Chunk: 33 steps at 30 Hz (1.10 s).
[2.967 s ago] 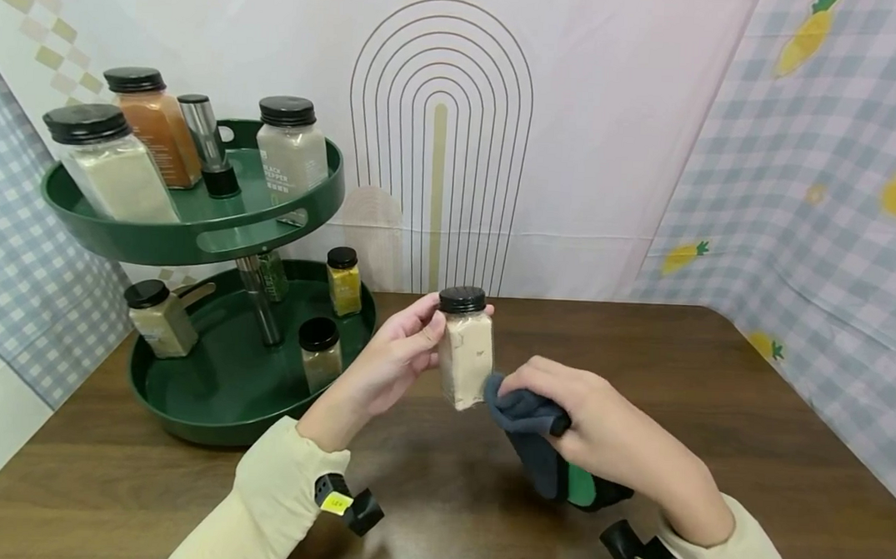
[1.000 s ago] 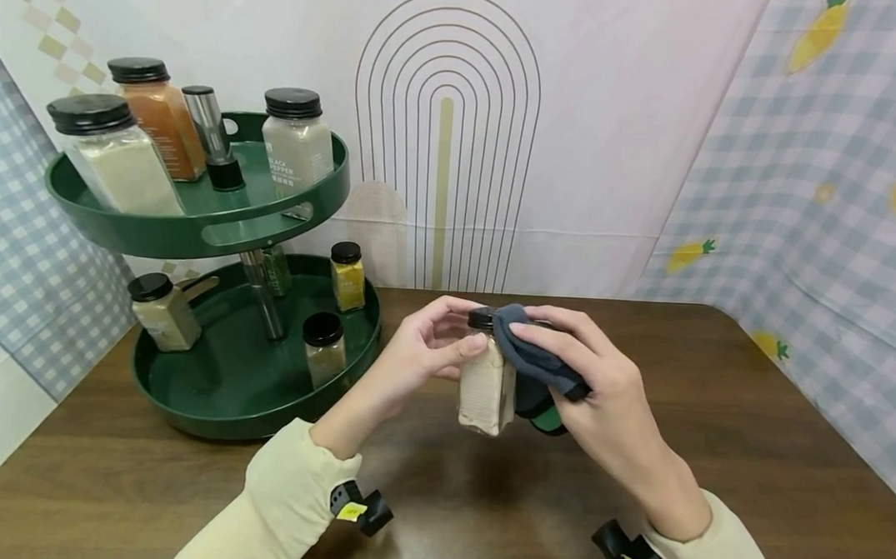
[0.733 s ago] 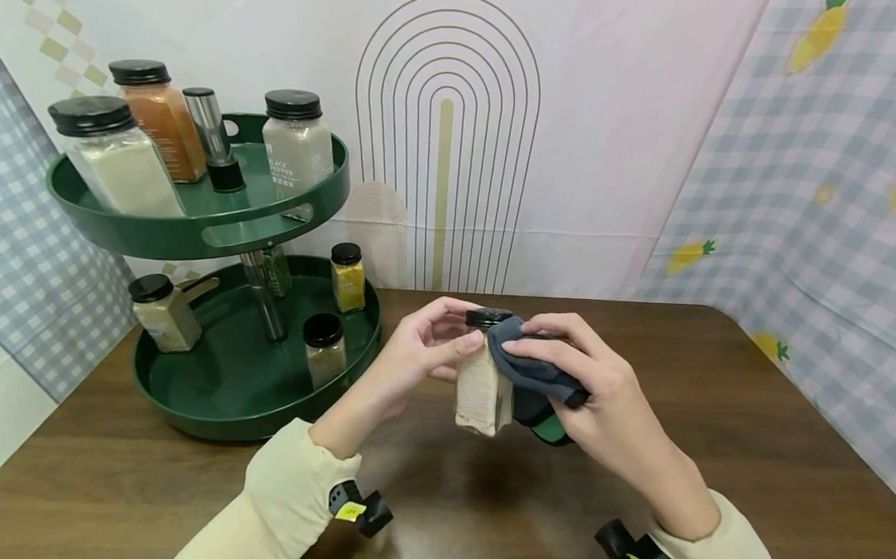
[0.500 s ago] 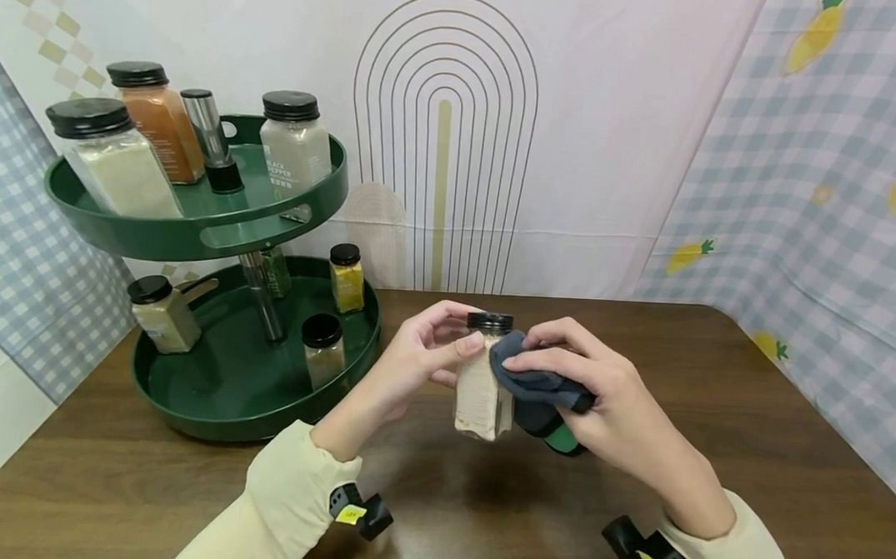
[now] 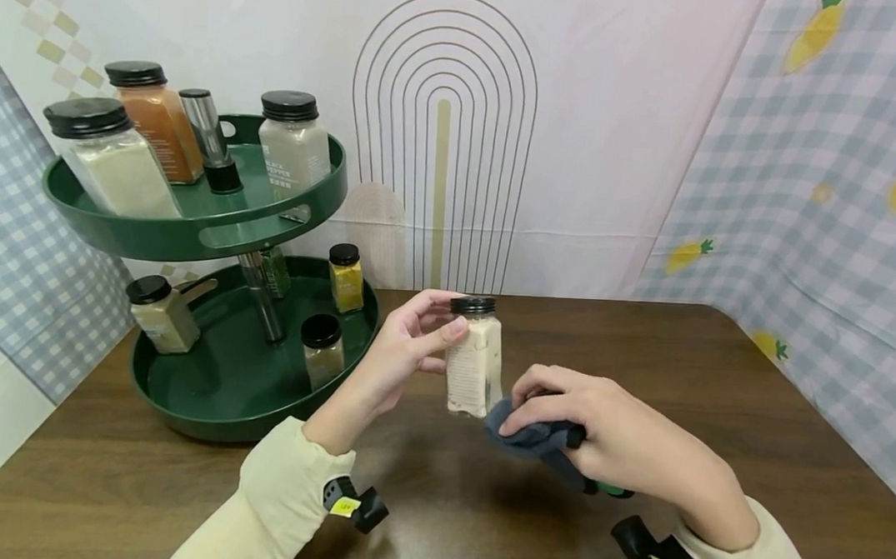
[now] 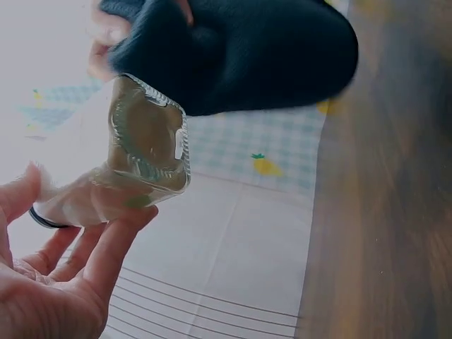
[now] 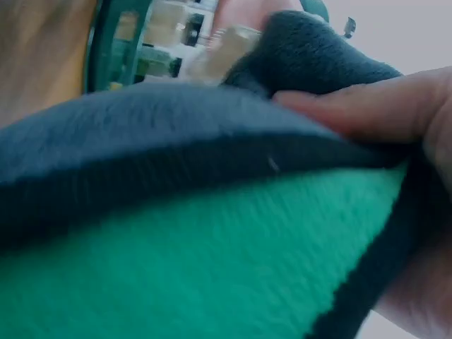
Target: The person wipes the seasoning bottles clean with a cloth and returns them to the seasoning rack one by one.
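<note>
In the head view my left hand (image 5: pixel 403 344) holds a square clear jar (image 5: pixel 474 366) by its upper part, above the table. The jar has a black ribbed lid and pale cream powder inside. Its clear base (image 6: pixel 150 134) faces the left wrist camera, with the fingers (image 6: pixel 116 244) along one side. My right hand (image 5: pixel 599 424) pinches a bunched cloth (image 5: pixel 525 433), dark blue-grey with a green face (image 7: pixel 212 261). The cloth is just right of the jar's lower corner; whether they touch I cannot tell.
A two-tier green tray stand (image 5: pixel 194 239) is at the left. Its upper tier bears large jars, including an orange one (image 5: pixel 158 125), and a steel cylinder (image 5: pixel 208 140). Smaller jars, one yellow (image 5: pixel 346 279), stand below. Brown wood table (image 5: pixel 713 391) extends right; a patterned sheet hangs behind.
The cloth went up to the jar's neck and lid about a second ago, then slid down its right side and off to the lower right. The jar has shifted slightly up and left since.
</note>
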Each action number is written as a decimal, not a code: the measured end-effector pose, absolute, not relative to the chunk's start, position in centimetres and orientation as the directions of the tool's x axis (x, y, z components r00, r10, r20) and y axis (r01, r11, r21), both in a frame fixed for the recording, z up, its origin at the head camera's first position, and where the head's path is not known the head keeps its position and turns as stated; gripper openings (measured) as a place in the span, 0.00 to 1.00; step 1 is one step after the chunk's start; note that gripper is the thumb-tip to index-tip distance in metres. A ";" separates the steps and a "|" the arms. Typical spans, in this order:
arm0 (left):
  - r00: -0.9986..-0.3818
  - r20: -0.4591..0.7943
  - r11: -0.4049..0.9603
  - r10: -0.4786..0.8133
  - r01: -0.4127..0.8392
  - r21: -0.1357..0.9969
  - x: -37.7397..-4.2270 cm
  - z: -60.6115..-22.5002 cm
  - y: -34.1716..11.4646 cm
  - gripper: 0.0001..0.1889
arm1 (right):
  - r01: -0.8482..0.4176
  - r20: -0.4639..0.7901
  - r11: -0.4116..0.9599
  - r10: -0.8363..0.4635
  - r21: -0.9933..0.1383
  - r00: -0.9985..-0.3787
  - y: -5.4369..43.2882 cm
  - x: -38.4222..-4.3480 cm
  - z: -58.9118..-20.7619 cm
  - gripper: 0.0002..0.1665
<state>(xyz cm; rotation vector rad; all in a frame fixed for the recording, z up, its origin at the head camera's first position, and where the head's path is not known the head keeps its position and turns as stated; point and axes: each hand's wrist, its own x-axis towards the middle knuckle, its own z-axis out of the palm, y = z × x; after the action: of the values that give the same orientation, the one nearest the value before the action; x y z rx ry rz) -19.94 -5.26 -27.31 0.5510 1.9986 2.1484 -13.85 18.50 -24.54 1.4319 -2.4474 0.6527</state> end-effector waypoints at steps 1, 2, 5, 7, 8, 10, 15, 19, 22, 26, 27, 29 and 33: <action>-0.919 0.162 -0.102 0.360 0.133 0.986 -19.9 -27.3 -5.3 0.19 | -0.871 0.427 0.425 -0.760 -0.245 -0.491 18.7 -13.8 -24.3 0.39; -0.917 0.163 -0.107 0.363 0.133 0.985 -19.9 -27.3 -5.3 0.19 | -0.872 0.456 0.437 -0.744 -0.223 -0.489 19.0 -13.8 -24.0 0.38; -0.908 0.169 -0.121 0.383 0.132 0.984 -19.9 -27.4 -5.3 0.20 | -0.857 0.609 0.479 -0.627 -0.192 -0.486 19.3 -13.8 -23.4 0.35; -0.894 0.179 -0.131 0.410 0.137 0.982 -19.8 -27.4 -5.2 0.20 | -0.836 0.695 0.507 -0.525 -0.210 -0.492 19.2 -13.8 -23.2 0.32; -0.884 0.190 -0.138 0.427 0.144 0.980 -19.8 -27.5 -5.2 0.21 | -0.822 0.724 0.523 -0.474 -0.226 -0.501 18.9 -13.9 -23.2 0.31; -0.857 0.216 -0.156 0.467 0.161 0.975 -19.6 -27.6 -5.1 0.23 | -0.803 0.750 0.526 -0.401 -0.282 -0.526 18.4 -13.9 -23.4 0.30; -0.821 0.267 -0.205 0.505 0.186 0.961 -19.3 -27.6 -4.8 0.30 | -0.790 0.724 0.495 -0.385 -0.361 -0.572 17.2 -14.3 -24.4 0.30; -0.859 0.269 -0.263 0.436 0.165 0.951 -19.4 -27.3 -4.9 0.28 | -0.800 0.677 0.493 -0.460 -0.343 -0.574 17.2 -14.5 -25.1 0.28; -0.895 0.249 -0.298 0.370 0.139 0.944 -19.5 -27.0 -5.2 0.23 | -0.814 0.635 0.501 -0.535 -0.293 -0.558 17.4 -14.7 -25.4 0.29; -0.928 0.211 -0.314 0.306 0.111 0.943 -19.6 -26.8 -5.4 0.19 | -0.821 0.568 0.503 -0.605 -0.270 -0.558 17.7 -14.8 -25.5 0.32; -0.934 0.201 -0.315 0.295 0.104 0.943 -19.7 -26.8 -5.4 0.18 | -0.820 0.552 0.506 -0.618 -0.267 -0.560 17.8 -14.7 -25.5 0.33; -0.943 0.182 -0.316 0.278 0.090 0.945 -19.7 -26.8 -5.4 0.18 | -0.812 0.511 0.518 -0.639 -0.268 -0.576 18.0 -14.6 -25.3 0.34; -0.958 0.148 -0.340 0.246 0.058 0.939 -19.8 -27.0 -5.4 0.18 | -0.784 0.458 0.558 -0.641 -0.274 -0.616 18.5 -14.4 -24.8 0.36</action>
<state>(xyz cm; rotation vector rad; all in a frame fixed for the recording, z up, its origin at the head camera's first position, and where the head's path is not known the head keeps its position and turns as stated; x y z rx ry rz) -19.81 -5.38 -26.97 0.4025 1.7321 2.4476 -14.37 18.49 -24.83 1.1741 -2.4893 0.6612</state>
